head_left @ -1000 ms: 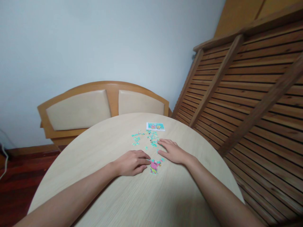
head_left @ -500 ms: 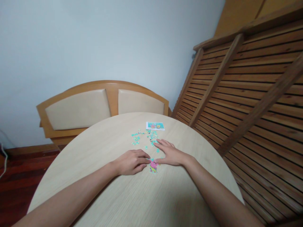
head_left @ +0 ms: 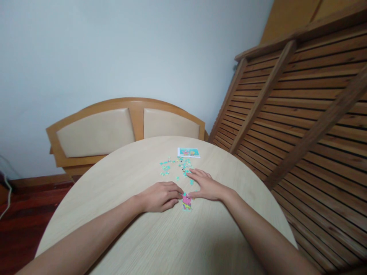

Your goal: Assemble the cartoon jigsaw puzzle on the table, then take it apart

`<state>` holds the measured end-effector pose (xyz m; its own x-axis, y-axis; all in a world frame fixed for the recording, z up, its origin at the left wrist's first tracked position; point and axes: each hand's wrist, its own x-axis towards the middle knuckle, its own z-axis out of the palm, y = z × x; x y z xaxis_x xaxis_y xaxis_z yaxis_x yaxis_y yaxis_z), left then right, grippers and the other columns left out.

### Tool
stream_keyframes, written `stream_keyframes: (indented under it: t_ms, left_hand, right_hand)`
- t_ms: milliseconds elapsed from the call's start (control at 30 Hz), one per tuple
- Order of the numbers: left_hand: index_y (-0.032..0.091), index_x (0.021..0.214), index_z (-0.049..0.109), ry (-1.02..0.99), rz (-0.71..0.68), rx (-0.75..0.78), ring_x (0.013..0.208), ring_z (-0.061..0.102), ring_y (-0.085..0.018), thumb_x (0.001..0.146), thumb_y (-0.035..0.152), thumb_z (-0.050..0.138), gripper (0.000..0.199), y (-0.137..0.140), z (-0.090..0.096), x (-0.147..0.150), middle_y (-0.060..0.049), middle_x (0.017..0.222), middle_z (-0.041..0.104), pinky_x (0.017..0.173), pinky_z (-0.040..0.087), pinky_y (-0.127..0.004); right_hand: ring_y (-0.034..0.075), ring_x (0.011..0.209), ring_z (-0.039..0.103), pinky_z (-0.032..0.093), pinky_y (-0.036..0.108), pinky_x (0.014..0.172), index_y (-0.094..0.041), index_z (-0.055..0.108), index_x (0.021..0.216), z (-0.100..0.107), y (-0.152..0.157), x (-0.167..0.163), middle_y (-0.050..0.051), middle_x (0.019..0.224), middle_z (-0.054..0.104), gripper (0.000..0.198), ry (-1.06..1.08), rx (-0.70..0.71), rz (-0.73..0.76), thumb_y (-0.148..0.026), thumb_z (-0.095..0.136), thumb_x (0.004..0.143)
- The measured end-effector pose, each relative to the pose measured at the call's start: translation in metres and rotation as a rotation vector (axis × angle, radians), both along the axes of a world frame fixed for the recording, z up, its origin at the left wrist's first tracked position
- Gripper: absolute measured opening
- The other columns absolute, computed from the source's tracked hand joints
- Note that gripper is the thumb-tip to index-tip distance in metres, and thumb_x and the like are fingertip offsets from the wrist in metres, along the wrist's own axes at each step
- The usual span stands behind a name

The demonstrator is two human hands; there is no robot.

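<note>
A small joined patch of jigsaw puzzle [head_left: 187, 202], pink with yellow and green, lies flat on the table. My left hand [head_left: 162, 196] rests palm down at its left, fingertips at the patch's upper left edge and thumb a little apart. To the right, my right hand [head_left: 208, 186] is spread, its thumb at the patch's upper right edge. The fingers of that hand reach forward to the loose jigsaw pieces [head_left: 185, 164], mostly turquoise. A single turquoise piece [head_left: 192, 183] sits between that thumb and forefinger. Whether a small piece is under the left fingertips is hidden.
Behind the loose pieces lies a picture card [head_left: 188, 152] with pink and yellow figures on turquoise. The round wooden table [head_left: 129, 236] reaches toward a padded headboard [head_left: 96, 131] by the wall. Wooden slats [head_left: 301, 114] lean along the right side.
The view has shifted very slightly. Both hands stay at the joined patch, which looks a little straighter and tighter between them.
</note>
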<state>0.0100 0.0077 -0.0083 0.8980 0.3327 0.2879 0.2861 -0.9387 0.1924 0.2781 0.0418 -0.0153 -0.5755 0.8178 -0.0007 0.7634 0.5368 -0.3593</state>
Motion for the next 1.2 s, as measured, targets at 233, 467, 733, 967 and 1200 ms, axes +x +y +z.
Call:
stream_keyframes:
  t_ms: [233, 467, 733, 967, 1200]
  left_hand:
    - [0.021, 0.129, 0.059, -0.097, 0.272, 0.053, 0.127, 0.055, -0.024, 0.100, 0.030, 0.047, 0.033, 0.015, -0.014, -0.005, -0.011, 0.137, 0.059, 0.108, 0.045, -0.041]
    - [0.015, 0.136, 0.056, 0.005, 0.595, 0.053, 0.138, 0.046, -0.030, 0.103, 0.046, 0.041, 0.048, 0.034, -0.034, -0.014, -0.017, 0.147, 0.051, 0.114, 0.037, -0.049]
    - [0.016, 0.131, 0.057, 0.012, 0.655, 0.077, 0.136, 0.047, -0.029, 0.100, 0.042, 0.046, 0.042, 0.038, -0.028, -0.011, -0.015, 0.145, 0.054, 0.114, 0.037, -0.047]
    - [0.012, 0.142, 0.047, 0.084, 0.765, 0.018, 0.144, 0.036, -0.035, 0.098, 0.050, 0.044, 0.058, 0.084, -0.023, -0.002, -0.017, 0.153, 0.042, 0.116, 0.032, -0.050]
    - [0.012, 0.126, 0.056, 0.055, 0.787, 0.023, 0.123, 0.058, -0.034, 0.098, 0.042, 0.044, 0.043, 0.087, -0.021, 0.011, -0.021, 0.127, 0.063, 0.105, 0.043, -0.050]
  right_hand:
    - [0.036, 0.151, 0.019, 0.016, 0.052, 0.121, -0.023, 0.037, 0.154, 0.003, -0.001, -0.001, 0.014, 0.164, 0.024, 0.108, -0.004, -0.018, 0.000, -0.084, 0.060, 0.069]
    - [0.036, 0.150, 0.021, 0.017, 0.053, 0.121, -0.022, 0.038, 0.154, 0.004, -0.002, -0.001, 0.014, 0.163, 0.027, 0.107, 0.007, -0.033, -0.002, -0.084, 0.061, 0.069]
    - [0.037, 0.149, 0.023, 0.017, 0.053, 0.121, -0.023, 0.040, 0.153, 0.004, -0.001, -0.001, 0.014, 0.162, 0.029, 0.106, 0.018, -0.031, 0.005, -0.083, 0.063, 0.069]
    - [0.036, 0.149, 0.023, 0.018, 0.053, 0.120, -0.021, 0.039, 0.153, 0.006, -0.002, -0.001, 0.015, 0.162, 0.030, 0.106, 0.021, -0.034, 0.010, -0.082, 0.063, 0.070]
    - [0.036, 0.149, 0.024, 0.018, 0.053, 0.120, -0.020, 0.039, 0.153, 0.005, -0.002, 0.001, 0.017, 0.162, 0.028, 0.106, 0.018, -0.018, 0.004, -0.081, 0.064, 0.070]
